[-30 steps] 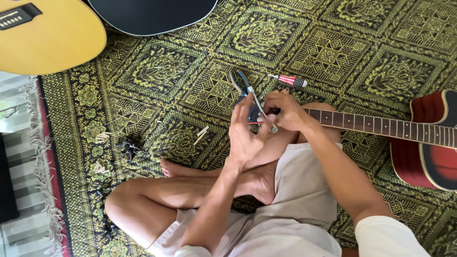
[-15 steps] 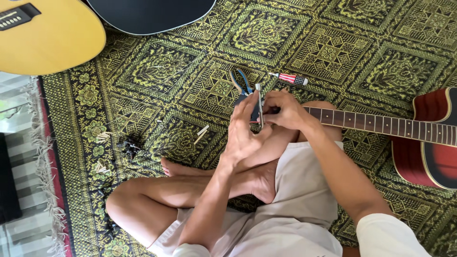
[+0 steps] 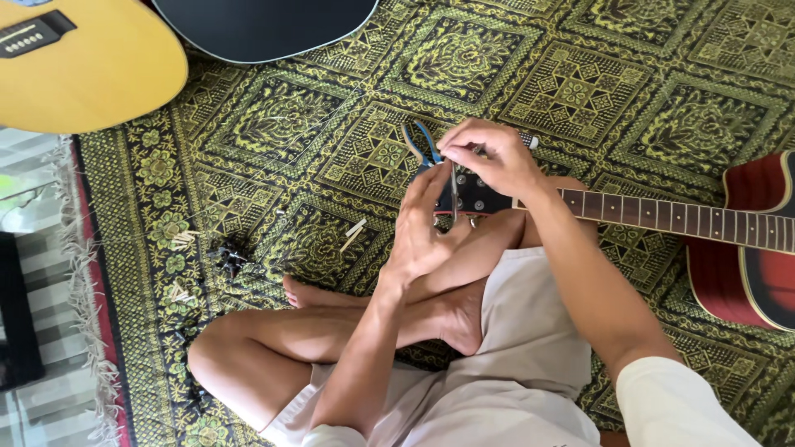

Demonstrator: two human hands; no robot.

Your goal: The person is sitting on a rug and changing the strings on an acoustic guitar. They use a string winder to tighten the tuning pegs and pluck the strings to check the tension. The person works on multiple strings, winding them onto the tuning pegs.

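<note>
Flanking headstock (image 3: 476,195): pliers (image 3: 421,145), yellow guitar (image 3: 91,70)

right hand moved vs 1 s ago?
Yes. The right hand has shifted up the frame, from the neck side of the headstock to its far edge.

Left hand (image 3: 422,228) open upward, right hand (image 3: 489,157) pinching, both close together.

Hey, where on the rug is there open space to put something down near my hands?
Open rug lies beyond the right hand, above the red guitar neck toward the top right. Another patch lies between the yellow guitar and the left hand. Crowded spots: the headstock, with pliers, and the small bits by the knee.
</note>
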